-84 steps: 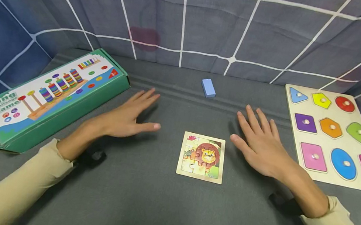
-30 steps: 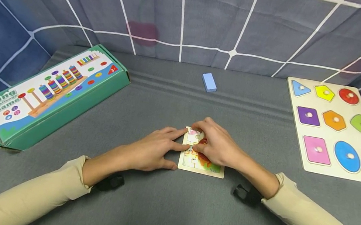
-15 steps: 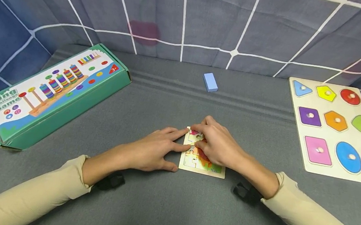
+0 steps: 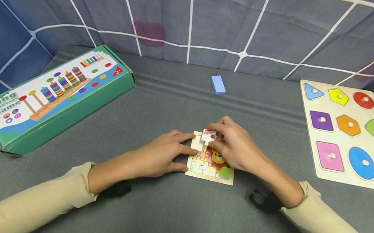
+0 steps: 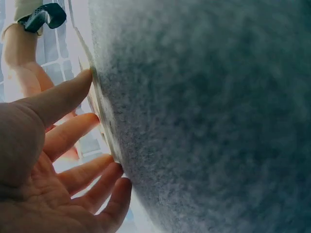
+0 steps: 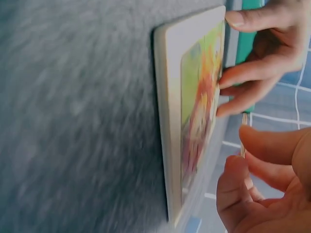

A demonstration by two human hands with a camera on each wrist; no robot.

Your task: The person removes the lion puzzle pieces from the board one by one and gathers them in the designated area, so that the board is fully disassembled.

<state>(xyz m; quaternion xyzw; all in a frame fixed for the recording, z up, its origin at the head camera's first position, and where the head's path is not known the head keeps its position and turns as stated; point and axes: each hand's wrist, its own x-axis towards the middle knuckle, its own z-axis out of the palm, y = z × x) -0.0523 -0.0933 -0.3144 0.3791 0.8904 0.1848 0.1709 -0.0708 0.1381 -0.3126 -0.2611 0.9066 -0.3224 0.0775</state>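
A small square lion jigsaw puzzle (image 4: pixel 209 171) in a pale wooden frame lies on the grey cloth in the head view. Just above its far left corner, my right hand (image 4: pixel 239 145) pinches a puzzle piece (image 4: pixel 208 136) with a pink print between thumb and fingers. Pale bare board shows in the frame beneath that piece. My left hand (image 4: pixel 158 153) rests at the frame's left side, its fingers straight and their tips touching the frame and its edge. In the right wrist view the puzzle piece (image 6: pixel 244 141) appears edge-on, lifted off the frame.
At the left lies a green Ring Challenge Game box (image 4: pixel 61 98). A blue block (image 4: pixel 218 85) sits behind the puzzle. On the right is a wooden shape board (image 4: pixel 351 137) with knobbed coloured shapes. A checked curtain (image 4: pixel 171 14) hangs along the back.
Both hands came in from the sides to the puzzle. In the last half second my right hand has lifted the corner piece out of the frame, while the left hand has barely moved.
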